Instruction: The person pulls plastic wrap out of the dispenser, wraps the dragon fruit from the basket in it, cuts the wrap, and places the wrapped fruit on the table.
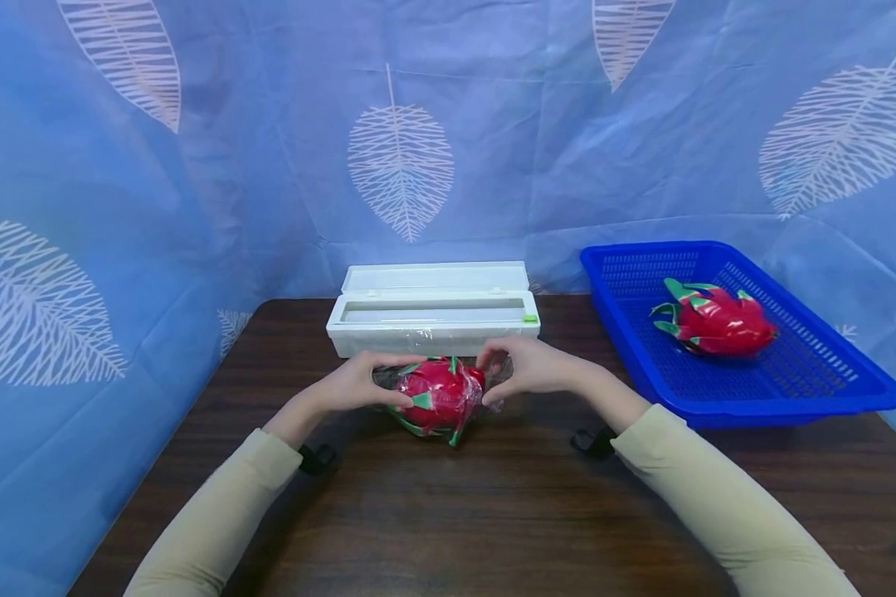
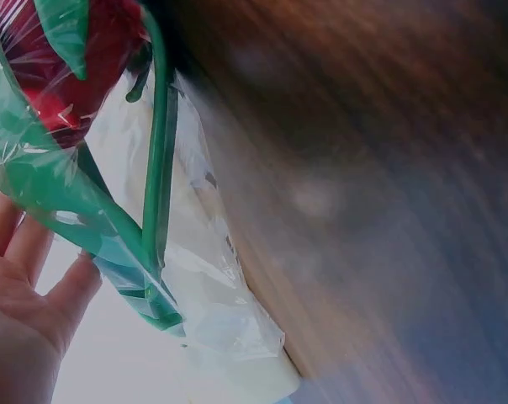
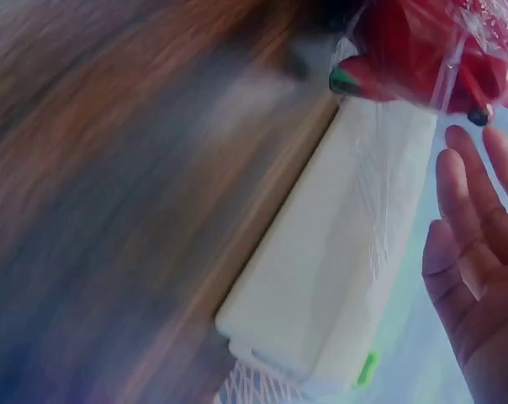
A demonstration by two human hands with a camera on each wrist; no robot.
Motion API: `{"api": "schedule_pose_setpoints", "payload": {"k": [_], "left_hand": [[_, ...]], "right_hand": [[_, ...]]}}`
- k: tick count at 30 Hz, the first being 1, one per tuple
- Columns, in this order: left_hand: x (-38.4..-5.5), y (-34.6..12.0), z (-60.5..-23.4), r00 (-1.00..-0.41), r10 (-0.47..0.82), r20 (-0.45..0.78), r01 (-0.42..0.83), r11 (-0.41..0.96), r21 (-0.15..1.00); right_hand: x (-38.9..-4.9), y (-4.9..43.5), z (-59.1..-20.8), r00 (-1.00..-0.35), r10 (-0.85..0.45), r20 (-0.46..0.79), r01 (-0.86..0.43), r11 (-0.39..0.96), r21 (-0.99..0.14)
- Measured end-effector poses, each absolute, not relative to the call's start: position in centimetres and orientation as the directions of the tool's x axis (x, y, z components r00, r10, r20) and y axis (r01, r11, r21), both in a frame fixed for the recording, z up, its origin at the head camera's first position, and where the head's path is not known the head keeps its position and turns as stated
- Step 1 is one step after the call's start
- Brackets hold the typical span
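A red dragon fruit (image 1: 436, 396) with green scales lies on the table, wrapped in clear cling film. My left hand (image 1: 356, 383) holds its left end, thumb on the near side and fingers behind. In the left wrist view, those fingertips meet a green scale (image 2: 35, 177) under the film. At the fruit's right end is my right hand (image 1: 526, 366), its thumb and bent fingers on either side of the tip. Loose cling film (image 3: 447, 76) shows around that end in the right wrist view, where the thumb is hidden.
Just behind the fruit stands a white cling film box (image 1: 433, 338) with its lid raised and a green slider at the right. A blue basket (image 1: 784, 406) on the right holds another dragon fruit (image 1: 728, 323). Blue leaf-patterned cloth (image 1: 485, 166) hangs behind the dark wooden table (image 1: 448, 514).
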State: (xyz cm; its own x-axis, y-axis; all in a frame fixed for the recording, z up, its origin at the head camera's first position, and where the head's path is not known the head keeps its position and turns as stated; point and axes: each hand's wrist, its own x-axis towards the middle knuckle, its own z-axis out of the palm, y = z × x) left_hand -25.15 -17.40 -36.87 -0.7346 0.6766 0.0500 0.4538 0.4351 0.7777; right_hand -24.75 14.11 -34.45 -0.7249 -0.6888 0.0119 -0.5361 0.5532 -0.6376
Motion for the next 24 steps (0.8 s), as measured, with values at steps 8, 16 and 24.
{"api": "schedule_pose_setpoints", "payload": {"k": [8,16,24], "left_hand": [[-25.3,-17.3,-36.7,-0.711,0.700,0.073,0.471,0.397,0.788],[-25.4,-17.2,-36.6,-0.723,0.690,0.028,0.433,0.422,0.796],[-25.6,-17.2,-36.5,-0.708,0.705,0.030,0.445,0.413,0.795]], "right_hand": [[-24.4,14.7,-35.2,-0.638,-0.770,0.000,-0.643,0.533,-0.550],[-24.8,14.0,-34.4,-0.613,-0.787,0.068,-0.675,0.477,-0.563],[-25.1,13.7,-34.4,-0.706,-0.708,-0.021,-0.501,0.521,-0.691]]}}
